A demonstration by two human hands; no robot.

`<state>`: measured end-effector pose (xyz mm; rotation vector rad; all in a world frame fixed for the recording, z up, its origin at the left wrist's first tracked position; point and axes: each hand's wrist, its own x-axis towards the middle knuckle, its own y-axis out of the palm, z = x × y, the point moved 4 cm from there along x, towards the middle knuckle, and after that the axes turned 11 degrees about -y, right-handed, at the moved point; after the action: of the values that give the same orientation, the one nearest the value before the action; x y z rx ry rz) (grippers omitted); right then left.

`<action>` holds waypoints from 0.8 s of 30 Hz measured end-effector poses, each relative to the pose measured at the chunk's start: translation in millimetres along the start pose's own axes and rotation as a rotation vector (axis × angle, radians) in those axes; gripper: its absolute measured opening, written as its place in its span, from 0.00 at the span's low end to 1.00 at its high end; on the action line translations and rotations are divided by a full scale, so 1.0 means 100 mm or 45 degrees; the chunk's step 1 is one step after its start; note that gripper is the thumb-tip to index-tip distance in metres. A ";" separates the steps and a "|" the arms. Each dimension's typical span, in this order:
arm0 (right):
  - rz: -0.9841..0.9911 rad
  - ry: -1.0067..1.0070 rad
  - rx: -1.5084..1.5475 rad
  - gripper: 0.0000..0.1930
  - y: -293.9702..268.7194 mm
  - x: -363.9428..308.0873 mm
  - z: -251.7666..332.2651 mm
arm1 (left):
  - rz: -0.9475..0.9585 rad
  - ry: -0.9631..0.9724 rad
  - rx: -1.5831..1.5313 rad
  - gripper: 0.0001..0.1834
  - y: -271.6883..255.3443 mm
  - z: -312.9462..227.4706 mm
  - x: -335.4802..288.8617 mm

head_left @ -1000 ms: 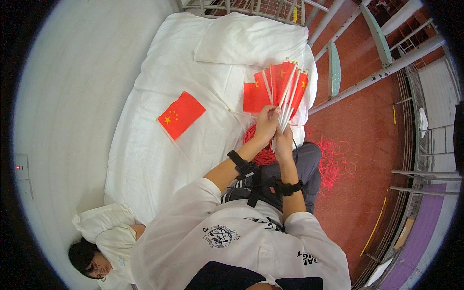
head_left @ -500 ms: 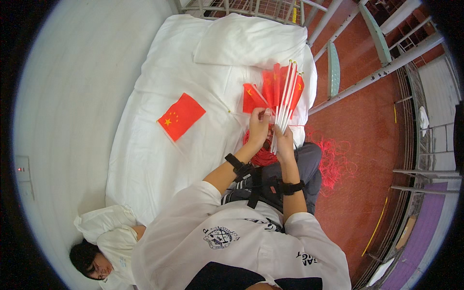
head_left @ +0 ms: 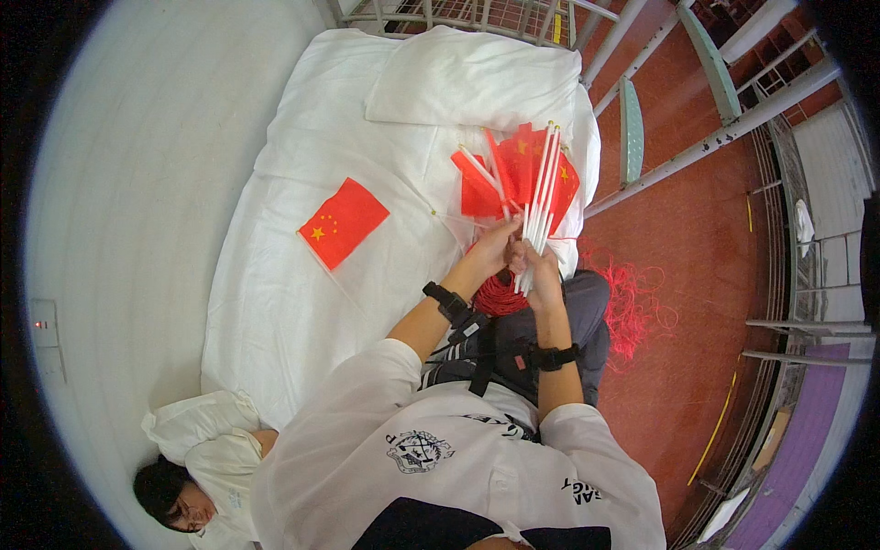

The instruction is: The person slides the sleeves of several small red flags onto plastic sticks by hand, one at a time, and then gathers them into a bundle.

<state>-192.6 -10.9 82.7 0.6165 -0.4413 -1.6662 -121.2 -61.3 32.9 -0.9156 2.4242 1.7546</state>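
Observation:
A bundle of small red flags (head_left: pixel 527 156) with yellow stars stands up from my right hand (head_left: pixel 544 275), whose fingers are wrapped round the white plastic sticks. My left hand (head_left: pixel 496 247) is closed beside it, at the lower end of a flag stick (head_left: pixel 480 169) that leans left; its fingertips partly overlap the bundle. Another small flag (head_left: pixel 345 223) lies spread on the white bedding, left of my hands. Below my hands a coil of red cord (head_left: pixel 500 295) rests by my lap, partly hidden by my wrists.
White bedding (head_left: pixel 266 302) covers the bed, with a pillow (head_left: pixel 472 78) at its far end. Loose red strands (head_left: pixel 632 307) hang over the right side above the red floor. A metal ladder (head_left: pixel 710 142) stands at right. Another person (head_left: pixel 220 472) is at lower left.
My left hand has moved slightly right and down, closer to my right hand. The leaning flag stick at its fingertips has become more upright, and the flags have fanned out.

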 end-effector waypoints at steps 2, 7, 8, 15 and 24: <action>0.000 0.033 -0.004 0.07 0.06 -0.03 0.02 | -0.241 0.121 0.032 0.14 -0.06 -0.02 0.09; 0.025 0.005 0.072 0.03 -0.02 -0.04 0.07 | -0.555 0.447 0.062 0.11 -0.08 -0.16 -0.01; 0.038 0.010 0.076 0.03 0.02 -0.04 0.09 | -0.563 0.459 0.063 0.11 -0.19 -0.21 -0.06; -0.140 -0.188 -0.036 0.05 -0.13 -0.02 0.33 | -0.767 0.529 0.380 0.13 -0.33 -0.62 -0.60; -0.114 -0.240 -0.095 0.08 0.07 0.03 0.17 | -0.740 0.368 0.614 0.24 0.02 -0.49 -0.62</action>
<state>-198.0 -15.6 99.9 0.4312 -0.4906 -1.8262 -55.2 -76.2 73.6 -1.6489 2.2210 0.8481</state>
